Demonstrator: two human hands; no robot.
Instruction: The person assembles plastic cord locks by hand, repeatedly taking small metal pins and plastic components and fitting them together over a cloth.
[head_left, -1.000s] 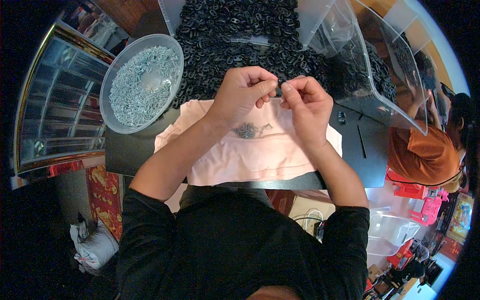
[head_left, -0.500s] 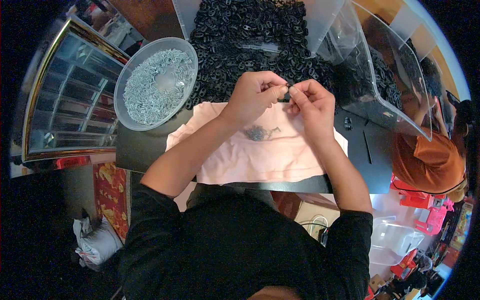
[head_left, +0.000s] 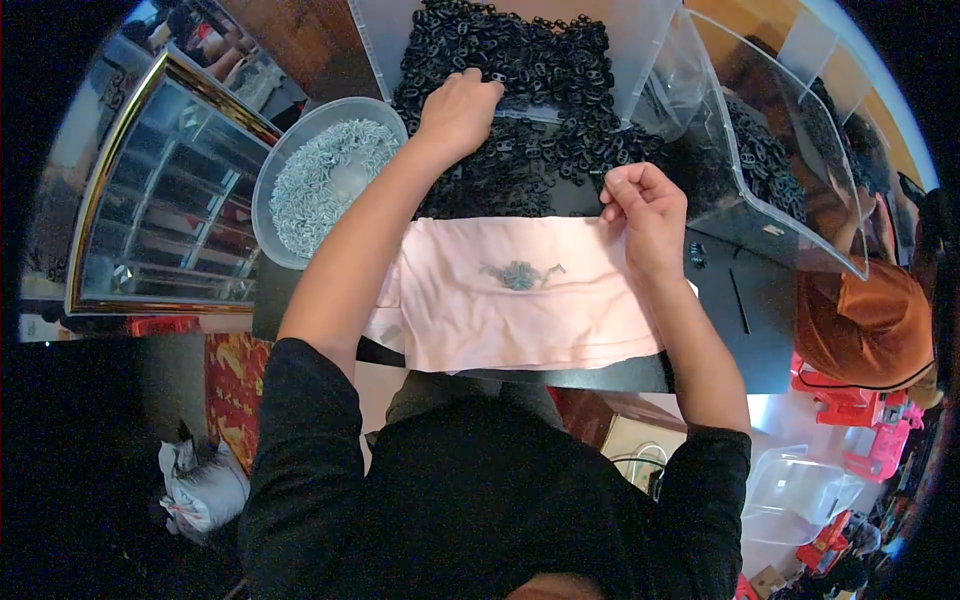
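Note:
My left hand (head_left: 460, 115) reaches into a heap of small black oval two-holed plastic pieces (head_left: 510, 50). Its fingers are curled down among them and partly hidden, so what they grip cannot be made out. Thumb and forefinger of my right hand (head_left: 648, 205) are pinched together above the far right corner of a pink cloth (head_left: 480, 340). A tiny pale metal pin (head_left: 597, 172) seems to stick out from that pinch. On the cloth's middle lies a small pile of grey metal pins (head_left: 517, 276).
A round clear tub of silvery pins (head_left: 265, 215) stands left of the heap. At right is a clear plastic bin (head_left: 740, 150) with more black pieces. A thin black rod (head_left: 740, 300) lies on the dark table (head_left: 770, 350). Another person in an orange garment (head_left: 865, 330) sits at the right.
My hands were together over the cloth's far edge, fingertips meeting. They have parted: my left hand moved up and left into the black pieces, while the right stayed near its place, still pinched.

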